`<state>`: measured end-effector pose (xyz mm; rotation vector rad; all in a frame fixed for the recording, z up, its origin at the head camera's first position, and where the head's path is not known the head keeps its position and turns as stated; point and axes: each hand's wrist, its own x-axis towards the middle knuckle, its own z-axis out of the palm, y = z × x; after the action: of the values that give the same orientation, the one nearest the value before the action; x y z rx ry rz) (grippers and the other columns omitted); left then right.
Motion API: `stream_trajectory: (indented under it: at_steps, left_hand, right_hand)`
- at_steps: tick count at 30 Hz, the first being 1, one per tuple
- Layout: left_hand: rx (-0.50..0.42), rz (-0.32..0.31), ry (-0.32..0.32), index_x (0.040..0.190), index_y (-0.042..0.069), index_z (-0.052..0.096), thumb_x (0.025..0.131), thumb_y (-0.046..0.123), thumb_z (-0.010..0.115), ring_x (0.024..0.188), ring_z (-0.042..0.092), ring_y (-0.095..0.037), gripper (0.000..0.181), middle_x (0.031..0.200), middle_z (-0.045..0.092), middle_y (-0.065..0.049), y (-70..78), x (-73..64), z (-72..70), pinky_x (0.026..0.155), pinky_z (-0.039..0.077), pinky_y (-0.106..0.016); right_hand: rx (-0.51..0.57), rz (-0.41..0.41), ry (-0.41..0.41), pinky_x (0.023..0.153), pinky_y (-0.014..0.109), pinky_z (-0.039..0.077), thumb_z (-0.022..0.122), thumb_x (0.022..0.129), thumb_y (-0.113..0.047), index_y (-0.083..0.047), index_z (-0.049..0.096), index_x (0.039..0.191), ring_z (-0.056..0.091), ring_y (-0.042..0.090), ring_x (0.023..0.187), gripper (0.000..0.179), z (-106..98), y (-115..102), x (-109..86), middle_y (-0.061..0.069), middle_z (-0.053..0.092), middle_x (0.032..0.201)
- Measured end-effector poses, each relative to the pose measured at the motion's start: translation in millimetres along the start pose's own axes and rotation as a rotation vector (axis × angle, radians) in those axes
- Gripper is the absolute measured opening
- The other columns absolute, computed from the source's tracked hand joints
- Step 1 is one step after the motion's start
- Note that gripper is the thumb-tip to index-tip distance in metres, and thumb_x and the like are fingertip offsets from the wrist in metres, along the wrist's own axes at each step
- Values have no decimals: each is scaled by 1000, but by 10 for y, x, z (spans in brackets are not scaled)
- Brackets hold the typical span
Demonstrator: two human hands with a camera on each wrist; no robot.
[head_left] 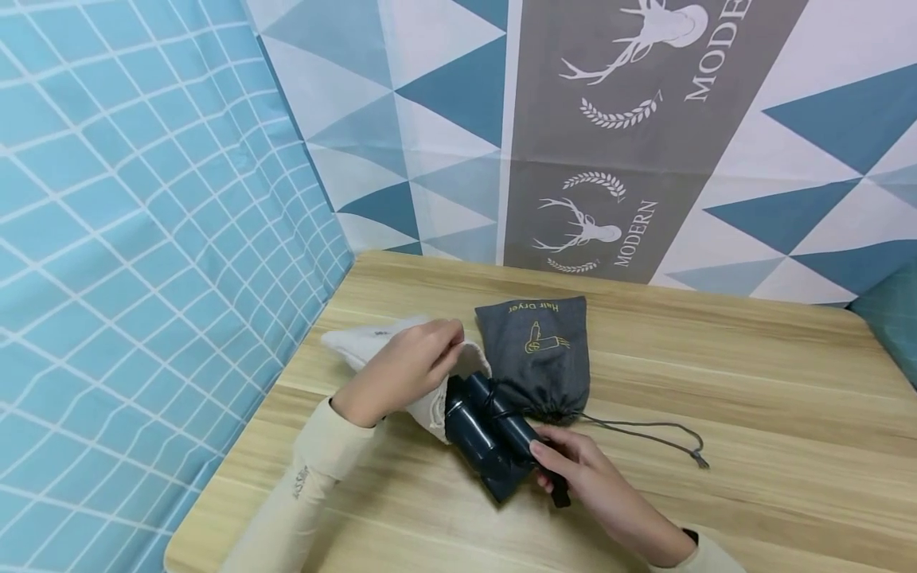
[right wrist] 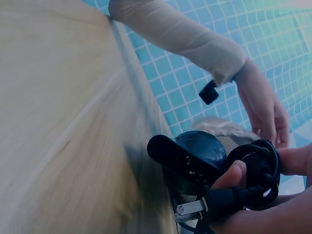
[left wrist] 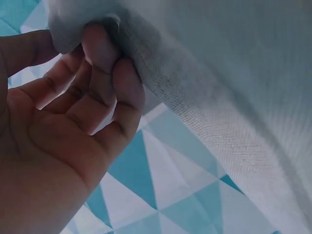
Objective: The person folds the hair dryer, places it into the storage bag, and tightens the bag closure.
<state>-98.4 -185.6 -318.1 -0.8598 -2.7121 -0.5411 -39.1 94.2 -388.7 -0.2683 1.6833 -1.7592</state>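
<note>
My left hand [head_left: 410, 368] pinches the rim of a white cloth bag [head_left: 353, 341]; in the left wrist view its thumb and fingertips hold the fabric [left wrist: 209, 92]. A dark, folded hair dryer [head_left: 476, 436] lies tilted, with its far end at the mouth of the bag. My right hand [head_left: 586, 471] grips the hair dryer's near end and its cord. The right wrist view shows the coiled black cord [right wrist: 275, 168] and a two-pin plug [right wrist: 191, 208] by the fingers. Whatever part of the dryer is inside the bag is hidden.
A dark grey drawstring pouch [head_left: 501, 338] marked "Hair Dryer" lies just behind the dryer, its cord [head_left: 659, 438] trailing right. The wooden table [head_left: 774, 414] ends at a blue grid-patterned curtain [head_left: 143, 239] on the left and a triangle-patterned cloth [head_left: 444, 143] at the back.
</note>
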Motion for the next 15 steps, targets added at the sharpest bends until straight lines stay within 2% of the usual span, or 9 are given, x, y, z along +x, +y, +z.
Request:
stream_trajectory:
  at_steps: [4, 7, 13, 15]
  left_hand:
    - [-6, 25, -25, 88, 13, 56, 101, 12, 57, 64, 46, -9, 13, 72, 49, 5, 59, 30, -24, 59, 43, -25]
    - [-7, 21, -61, 90, 14, 57, 101, 13, 58, 66, 49, -8, 11, 74, 52, 6, 95, 21, -59, 62, 45, -25]
    - [-12, 11, -85, 90, 12, 57, 100, 9, 58, 64, 47, -8, 11, 71, 50, 7, 119, -4, -165, 60, 44, -24]
    - [-21, 11, -96, 89, 12, 57, 100, 8, 58, 62, 44, -8, 12, 69, 46, 7, 119, -5, -182, 59, 43, -24]
  right_hand:
    - [-3, 7, -14, 71, 29, 49, 52, 105, -29, 9, 46, 139, 54, 18, 81, 51, 44, -22, 30, 10, 56, 104]
    - [35, 14, -14, 72, 29, 48, 53, 104, -31, 8, 46, 137, 53, 18, 81, 51, 68, -71, 34, 9, 56, 102]
    - [208, 49, 35, 74, 30, 45, 54, 104, -33, 2, 50, 118, 51, 18, 79, 38, 55, -145, 9, 8, 53, 95]
    - [278, 50, 67, 75, 29, 45, 53, 104, -31, 3, 48, 118, 50, 18, 81, 37, 74, -149, 6, 9, 52, 97]
